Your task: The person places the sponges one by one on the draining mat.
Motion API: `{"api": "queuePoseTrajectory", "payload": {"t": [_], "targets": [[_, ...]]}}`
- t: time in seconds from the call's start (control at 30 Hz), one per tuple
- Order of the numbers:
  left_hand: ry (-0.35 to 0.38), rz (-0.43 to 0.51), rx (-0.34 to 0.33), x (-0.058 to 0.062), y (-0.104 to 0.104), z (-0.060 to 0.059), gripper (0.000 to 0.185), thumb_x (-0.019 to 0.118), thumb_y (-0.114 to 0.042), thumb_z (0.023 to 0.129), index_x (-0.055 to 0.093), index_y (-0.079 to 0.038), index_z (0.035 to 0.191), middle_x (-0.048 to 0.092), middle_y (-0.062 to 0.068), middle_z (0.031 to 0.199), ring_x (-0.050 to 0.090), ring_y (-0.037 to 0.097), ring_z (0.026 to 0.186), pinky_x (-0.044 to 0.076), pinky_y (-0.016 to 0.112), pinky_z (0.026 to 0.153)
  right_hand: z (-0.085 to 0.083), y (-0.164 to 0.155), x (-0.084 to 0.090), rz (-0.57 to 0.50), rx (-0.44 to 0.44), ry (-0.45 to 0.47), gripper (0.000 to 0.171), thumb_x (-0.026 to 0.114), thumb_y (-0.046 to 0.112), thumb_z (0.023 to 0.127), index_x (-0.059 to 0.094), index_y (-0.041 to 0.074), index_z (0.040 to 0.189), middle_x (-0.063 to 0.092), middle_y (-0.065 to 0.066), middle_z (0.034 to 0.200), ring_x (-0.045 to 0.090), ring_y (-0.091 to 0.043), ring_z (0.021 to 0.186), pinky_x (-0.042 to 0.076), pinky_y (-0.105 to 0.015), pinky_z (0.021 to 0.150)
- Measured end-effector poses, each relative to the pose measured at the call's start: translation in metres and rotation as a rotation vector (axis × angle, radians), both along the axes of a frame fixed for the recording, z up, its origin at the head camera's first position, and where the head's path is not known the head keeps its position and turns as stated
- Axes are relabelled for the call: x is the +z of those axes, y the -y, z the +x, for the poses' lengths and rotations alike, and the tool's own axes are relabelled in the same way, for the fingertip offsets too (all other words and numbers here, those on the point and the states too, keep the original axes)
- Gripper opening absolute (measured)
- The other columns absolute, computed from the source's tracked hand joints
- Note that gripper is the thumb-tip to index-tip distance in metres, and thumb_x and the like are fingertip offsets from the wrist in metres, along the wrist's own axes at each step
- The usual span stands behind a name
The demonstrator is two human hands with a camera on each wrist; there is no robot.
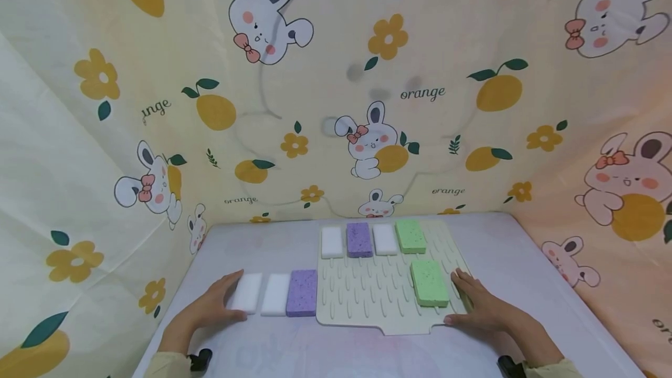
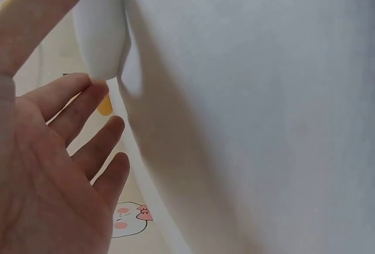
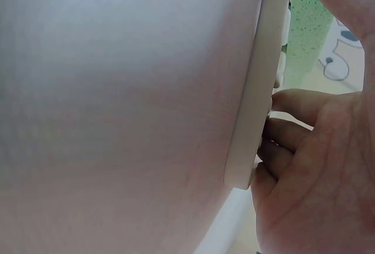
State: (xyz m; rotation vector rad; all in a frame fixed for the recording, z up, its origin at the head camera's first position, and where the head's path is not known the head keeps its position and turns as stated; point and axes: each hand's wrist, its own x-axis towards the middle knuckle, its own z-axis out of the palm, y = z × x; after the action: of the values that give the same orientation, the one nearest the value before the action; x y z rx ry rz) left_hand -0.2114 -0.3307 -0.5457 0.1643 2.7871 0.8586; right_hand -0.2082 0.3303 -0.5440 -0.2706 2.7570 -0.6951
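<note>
Here the white table (image 1: 525,261), walled by rabbit-and-orange cloth (image 1: 420,74), carries a cream ribbed mat (image 1: 367,290). Along the mat's far edge sit a white sponge (image 1: 332,241), a purple sponge (image 1: 359,240), a second white one (image 1: 385,238) and a green one (image 1: 410,235). Nearer, on the mat's right side, lies a single green sponge (image 1: 429,282). Off the mat, on the bare table to its left, three more lie in a row: white sponge at the left end (image 1: 247,293), its white neighbour (image 1: 275,294), and a purple one (image 1: 301,292) that sits right against the mat's edge.

A likely slip: the mat lies loose, so a push from the hand at its corner could slide it into the purple sponge and jostle the row. The light sponges, packed close, could also be nudged crooked by a sideways touch.

The left hand (image 1: 212,308) rests flat on the table, fingers (image 2: 96,148) straight and spread, thumb touching the end white sponge, holding nothing. The right hand (image 1: 480,308) lies on the mat's near right corner just beside the near green sponge; its fingers (image 3: 287,131) curl loosely against the mat's rim, pressing rather than pinching.
</note>
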Motion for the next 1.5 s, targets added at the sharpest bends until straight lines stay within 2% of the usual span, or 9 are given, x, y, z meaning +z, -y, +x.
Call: {"api": "queuePoseTrajectory", "payload": {"t": [0.43,0.63,0.87,1.2,1.5], "targets": [[-0.025,-0.008,-0.016,0.000,-0.003,0.001,0.121,0.097,-0.049,0.074,0.035,-0.003,0.166,0.037,0.030,0.166,0.032,0.054,0.154,0.030,0.071,0.124,0.000,-0.001,0.000,0.000,0.004,-0.014,0.127,0.088,0.065,0.078,0.026,-0.001,0.168,0.013,-0.033,0.174,0.008,-0.069,0.152,0.020,-0.086,0.117],[-0.078,-0.036,-0.011,0.007,-0.009,-0.004,0.121,0.095,-0.054,0.076,0.034,-0.003,0.167,0.038,0.028,0.166,0.035,0.052,0.153,0.032,0.070,0.123,0.001,-0.001,-0.001,-0.005,0.008,-0.020,0.127,0.089,0.064,0.078,0.026,-0.002,0.168,0.014,-0.033,0.173,0.008,-0.069,0.152,0.020,-0.086,0.117],[-0.147,-0.008,-0.033,0.013,-0.023,-0.007,0.116,0.094,-0.052,0.078,0.037,-0.001,0.165,0.041,0.029,0.164,0.038,0.052,0.151,0.035,0.070,0.122,0.000,-0.002,-0.001,-0.007,0.005,-0.016,0.127,0.088,0.065,0.079,0.025,-0.001,0.168,0.012,-0.032,0.174,0.007,-0.068,0.152,0.019,-0.086,0.117],[-0.160,-0.001,-0.038,0.019,-0.048,-0.007,0.113,0.093,-0.051,0.080,0.037,-0.002,0.166,0.041,0.028,0.163,0.040,0.051,0.151,0.036,0.069,0.122,-0.001,-0.002,-0.004,-0.006,-0.002,-0.012,0.128,0.088,0.064,0.078,0.025,-0.001,0.168,0.013,-0.031,0.174,0.007,-0.068,0.153,0.019,-0.086,0.117],[-0.234,-0.019,-0.082,0.024,-0.075,-0.010,0.111,0.091,-0.055,0.082,0.038,-0.002,0.165,0.047,0.026,0.160,0.047,0.049,0.147,0.041,0.065,0.120,0.000,-0.001,-0.002,-0.009,0.005,-0.016,0.127,0.088,0.063,0.079,0.026,-0.002,0.168,0.013,-0.033,0.173,0.007,-0.068,0.153,0.018,-0.085,0.118]]}}
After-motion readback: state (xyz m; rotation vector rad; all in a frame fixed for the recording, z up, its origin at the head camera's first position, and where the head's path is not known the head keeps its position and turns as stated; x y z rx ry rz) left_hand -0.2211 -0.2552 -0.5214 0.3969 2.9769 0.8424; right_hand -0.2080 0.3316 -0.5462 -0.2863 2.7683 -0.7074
